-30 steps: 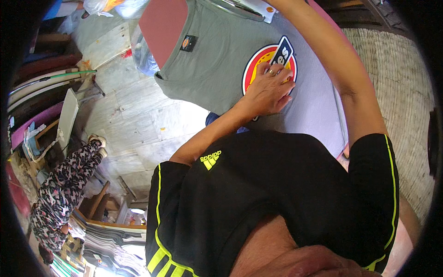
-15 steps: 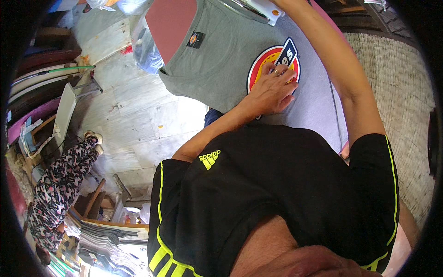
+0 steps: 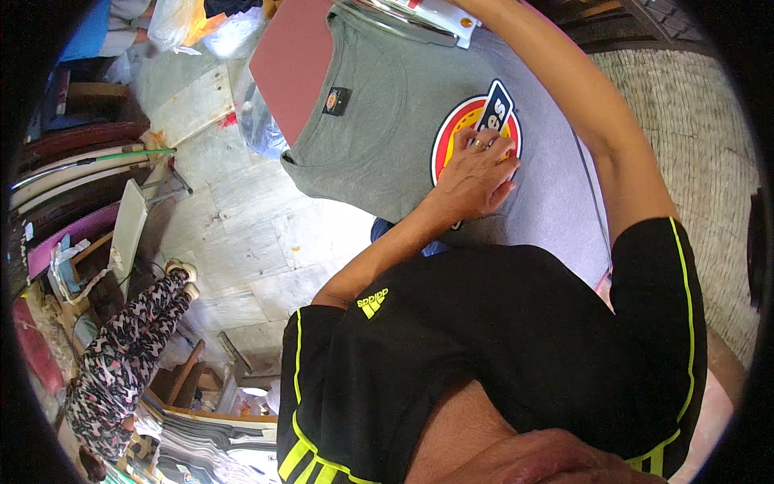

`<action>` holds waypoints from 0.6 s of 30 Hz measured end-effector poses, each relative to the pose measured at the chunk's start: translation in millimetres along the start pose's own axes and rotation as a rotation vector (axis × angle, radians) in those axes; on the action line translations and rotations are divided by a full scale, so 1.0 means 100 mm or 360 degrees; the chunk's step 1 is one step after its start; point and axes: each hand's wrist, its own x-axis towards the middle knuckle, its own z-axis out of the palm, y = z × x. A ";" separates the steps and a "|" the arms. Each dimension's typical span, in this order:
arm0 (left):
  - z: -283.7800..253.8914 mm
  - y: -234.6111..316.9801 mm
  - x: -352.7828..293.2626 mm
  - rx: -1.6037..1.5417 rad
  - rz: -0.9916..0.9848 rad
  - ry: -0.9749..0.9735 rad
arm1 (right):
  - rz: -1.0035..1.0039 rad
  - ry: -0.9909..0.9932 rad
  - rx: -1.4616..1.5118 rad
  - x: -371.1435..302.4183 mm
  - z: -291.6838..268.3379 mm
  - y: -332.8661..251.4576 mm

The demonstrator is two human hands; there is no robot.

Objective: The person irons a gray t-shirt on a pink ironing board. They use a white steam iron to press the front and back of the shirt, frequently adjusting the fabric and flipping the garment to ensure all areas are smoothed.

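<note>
A grey T-shirt [image 3: 367, 149] lies spread on a press bed or board, its neckline toward the left and a small black label [image 3: 337, 102] inside the neck. On its front sits a round red, yellow and white emblem [image 3: 446, 133] with a dark lettered bar across it. My left hand [image 3: 477, 176] rests on this emblem, fingers bent and slightly apart, a ring on one of them; nothing shows in its grasp. My right forearm [image 3: 556, 60] reaches past the shirt to the top edge, where the hand is out of the picture.
Beyond the shirt is a chrome bar with a white fitting [image 3: 458, 22]. A reddish board [image 3: 290, 68] shows inside the neckline. Plastic bags [image 3: 230, 36] lie on the tiled floor at far left. A person in patterned clothes [image 3: 129, 355] is at left, near stacked folded garments [image 3: 210, 452].
The view has shifted a little, bringing more of the bags and a blue item into sight at the upper left. My left hand stays on the emblem, nearly unmoved.
</note>
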 end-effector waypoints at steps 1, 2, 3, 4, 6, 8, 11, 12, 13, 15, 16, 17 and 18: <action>0.00 0.00 0.00 0.0032 0.0014 0.0002 | -0.0009 -0.0029 0.0045 0.03 -0.03 0.03; 0.01 0.00 0.01 0.0062 0.0031 0.0003 | 0.0011 -0.0067 0.0075 0.02 -0.06 0.10; 0.01 0.00 0.01 0.0105 0.0042 0.0014 | 0.0012 -0.0103 0.0109 -0.01 -0.11 0.12; 0.00 -0.01 0.00 0.0123 0.0060 0.0022 | 0.0019 -0.0138 0.0142 -0.06 -0.17 0.16; 0.02 0.00 -0.02 0.0160 0.0024 0.0049 | 0.0166 -0.0203 0.0374 -0.32 -0.37 0.23; 0.04 0.05 0.05 0.0209 0.0045 -0.0011 | 0.0239 -0.0104 0.0300 -0.54 -0.61 0.55; 0.23 0.32 0.29 0.0229 0.0052 0.0051 | 0.0326 0.0083 0.0082 -0.99 -1.03 0.88; 0.33 0.42 0.36 0.0315 0.0098 0.0027 | 0.0371 0.0133 0.0086 -1.19 -1.19 0.88; 0.46 0.52 0.42 0.0354 0.0165 0.0017 | 0.0494 0.0116 0.0124 -1.43 -1.41 0.82; 0.78 0.72 0.54 0.0412 0.0331 -0.0007 | 0.0768 0.0112 0.0194 -1.92 -1.81 0.76; 1.04 0.85 0.57 0.0398 0.0371 -0.0120 | 0.0484 0.0368 -0.0155 -2.17 -1.90 1.02; 1.31 1.00 0.61 0.0429 0.0435 -0.0213 | 0.0691 0.0381 -0.0053 -2.51 -2.05 1.27; 1.53 1.13 0.61 0.0489 0.0459 -0.0301 | 0.0861 0.0379 0.0081 -2.84 -2.18 1.22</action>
